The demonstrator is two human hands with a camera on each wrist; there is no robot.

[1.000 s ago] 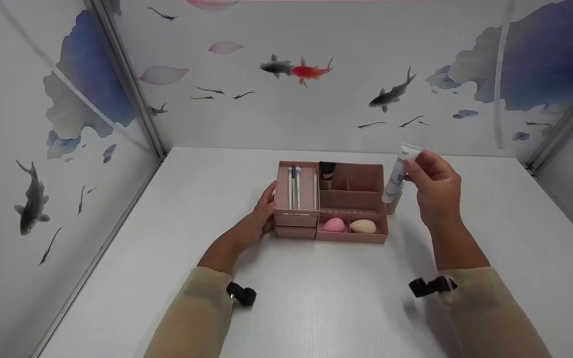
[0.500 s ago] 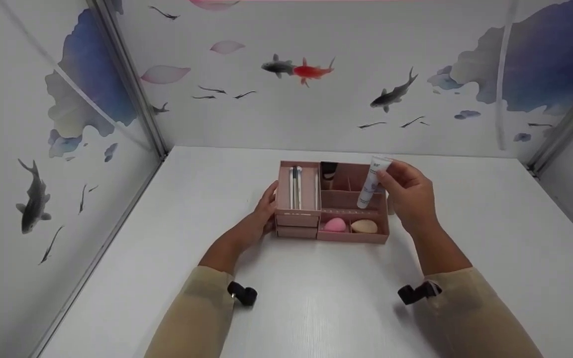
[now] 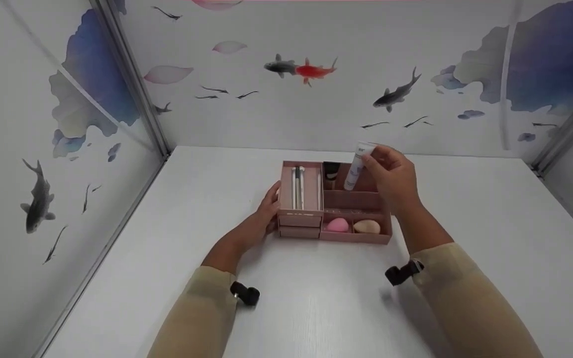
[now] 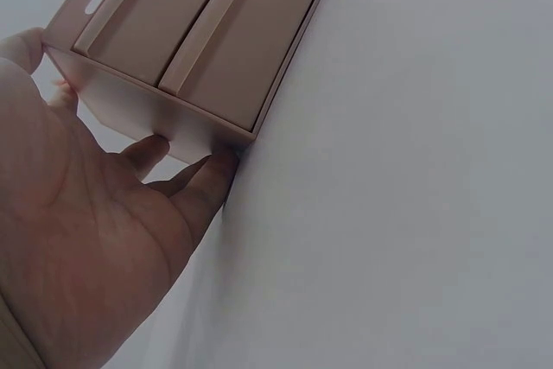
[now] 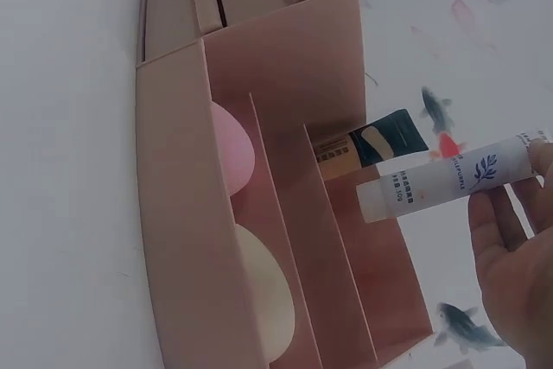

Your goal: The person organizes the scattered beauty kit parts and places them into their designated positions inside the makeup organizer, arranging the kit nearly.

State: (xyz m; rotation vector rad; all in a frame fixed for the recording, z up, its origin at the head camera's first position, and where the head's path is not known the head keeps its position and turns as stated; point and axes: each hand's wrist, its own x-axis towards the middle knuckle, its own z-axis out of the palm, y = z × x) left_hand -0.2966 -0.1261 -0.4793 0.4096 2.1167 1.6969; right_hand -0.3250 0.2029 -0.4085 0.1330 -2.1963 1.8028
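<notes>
A pink makeup organizer (image 3: 356, 238) stands on the white table. My left hand (image 3: 268, 211) rests its fingers against the organizer's left side; the left wrist view shows the fingertips spread over that wall, beside two drawers (image 4: 246, 45). My right hand (image 3: 393, 174) pinches a white cream tube (image 3: 357, 168) near its flat end. The tube tilts, cap end down, over the back right compartments. In the right wrist view, the tube (image 5: 458, 181) overlaps a dark-topped tube (image 5: 380, 144) standing in the back row, its cap above the compartment opening.
Thin brushes (image 3: 297, 188) lie in the organizer's top left tray. A pink makeup sponge (image 3: 337, 225) and a beige sponge (image 3: 367, 226) sit in the front compartments. White panels painted with fish (image 3: 316, 71) stand behind and beside the table (image 3: 306, 303).
My right hand has carried the cream tube leftward, from beside the organizer's right edge to over its back compartments. My left hand has stayed against the organizer's side.
</notes>
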